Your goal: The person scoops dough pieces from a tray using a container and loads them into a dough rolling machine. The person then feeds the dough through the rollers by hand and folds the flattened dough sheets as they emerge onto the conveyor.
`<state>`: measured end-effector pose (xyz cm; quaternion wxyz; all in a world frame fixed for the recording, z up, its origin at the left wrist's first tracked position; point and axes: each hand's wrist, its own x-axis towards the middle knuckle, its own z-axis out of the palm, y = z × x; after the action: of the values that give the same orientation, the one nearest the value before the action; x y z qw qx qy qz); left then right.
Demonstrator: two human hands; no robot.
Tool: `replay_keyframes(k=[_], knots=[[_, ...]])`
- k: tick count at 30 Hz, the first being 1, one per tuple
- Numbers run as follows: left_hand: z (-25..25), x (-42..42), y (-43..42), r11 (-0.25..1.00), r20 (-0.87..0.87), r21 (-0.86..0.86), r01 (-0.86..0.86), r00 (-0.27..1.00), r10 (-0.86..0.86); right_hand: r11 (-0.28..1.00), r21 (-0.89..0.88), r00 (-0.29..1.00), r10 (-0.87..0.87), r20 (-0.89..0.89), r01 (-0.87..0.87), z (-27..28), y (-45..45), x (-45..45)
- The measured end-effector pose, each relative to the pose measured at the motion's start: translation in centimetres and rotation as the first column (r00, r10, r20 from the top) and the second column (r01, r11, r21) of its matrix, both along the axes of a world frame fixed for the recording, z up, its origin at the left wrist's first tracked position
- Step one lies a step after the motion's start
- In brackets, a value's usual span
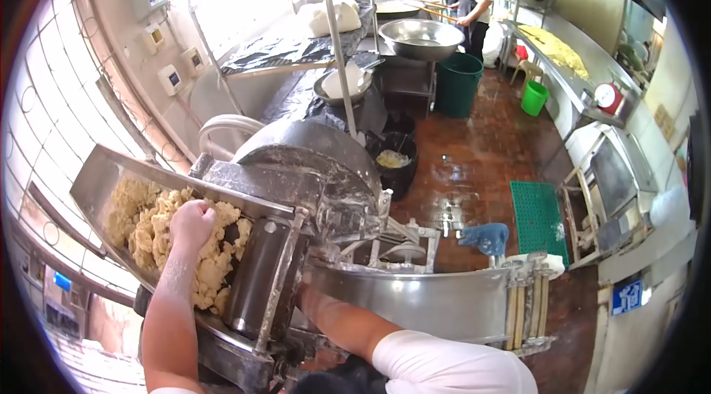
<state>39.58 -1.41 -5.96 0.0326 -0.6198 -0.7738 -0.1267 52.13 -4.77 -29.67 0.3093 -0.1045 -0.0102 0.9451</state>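
Note:
My left hand (193, 222) is in the metal trough of a dough roller machine, its fingers curled into a mass of crumbly, pale yellow dough (153, 225). Flour dusts that forearm. Beside the dough lies a wide steel roller (255, 275), with several lumps against its near side. My right forearm reaches in under the roller's right side, above the curved metal chute (415, 305). The machine hides my right hand, so its fingers do not show.
A rounded metal cover (307, 153) and belt rollers (524, 305) belong to the machine. Beyond stand a black bucket (392, 164), a steel bowl (421, 37) and a dark green bin (458, 87). A person (478, 1) in an apron holds long sticks. The tiled floor looks wet.

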Motion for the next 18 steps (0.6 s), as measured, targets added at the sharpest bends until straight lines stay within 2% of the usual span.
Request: replay_keyframes(k=[3, 4, 6, 8, 11, 12, 14, 15, 16, 17, 18], knots=[[0.2, -0.5, 0.7, 0.995, 0.094, -0.091, 0.028, 0.995, -0.020, 1.000, 0.004, 1.000, 0.007, 0.017, -0.007, -0.5, 0.0, 0.0], [-0.3, -0.8, 0.8, 0.996, 0.016, -0.040, 0.074, 0.997, -0.074, 1.000, 0.006, 1.000, 0.011, 0.027, -0.011, -0.7, -0.3, -0.1], [-1.1, -1.0, 0.8, 0.989, -0.035, 0.084, 0.124, 0.992, -0.122, 1.000, 0.024, 0.997, 0.000, 0.072, -0.002, -1.7, -0.3, 0.1], [-1.7, -1.3, 1.1, 0.987, -0.064, 0.119, 0.109, 0.993, -0.102, 0.999, 0.046, 0.991, -0.001, 0.136, -0.005, -2.3, -0.6, 0.5], [-0.9, -0.7, 0.9, 0.998, -0.010, 0.065, 0.009, 1.000, -0.009, 0.992, 0.124, 0.958, -0.024, 0.285, -0.012, -3.4, -1.3, 2.0], [-0.7, -0.6, 0.9, 0.999, 0.019, 0.046, -0.001, 1.000, 0.000, 0.993, 0.117, 0.943, -0.020, 0.332, -0.021, -4.3, -1.1, 2.5], [-0.3, -0.5, 0.6, 0.999, 0.098, 0.019, -0.026, 0.995, 0.024, 0.999, -0.047, 0.942, -0.005, 0.334, 0.022, -8.0, -0.7, 3.2], [-0.2, -0.5, 0.5, 0.999, 0.155, 0.012, -0.035, 0.987, 0.033, 0.999, -0.044, 0.944, -0.003, 0.329, 0.019, -6.7, -1.6, 5.0], [-0.6, -1.1, 0.8, 0.999, 0.150, 0.017, -0.034, 0.988, 0.031, 0.989, 0.135, 0.905, -0.106, 0.413, 0.054, -3.7, -3.2, 7.5], [-1.3, -2.3, 1.1, 1.000, 0.301, 0.010, -0.006, 0.954, 0.003, 0.947, 0.311, 0.851, -0.222, 0.475, 0.073, -1.9, -4.1, 9.4], [-1.5, -2.6, 1.2, 1.000, 0.447, 0.008, 0.023, 0.894, -0.024, 0.946, 0.316, 0.851, -0.226, 0.473, 0.076, -2.7, -3.6, 10.3]])
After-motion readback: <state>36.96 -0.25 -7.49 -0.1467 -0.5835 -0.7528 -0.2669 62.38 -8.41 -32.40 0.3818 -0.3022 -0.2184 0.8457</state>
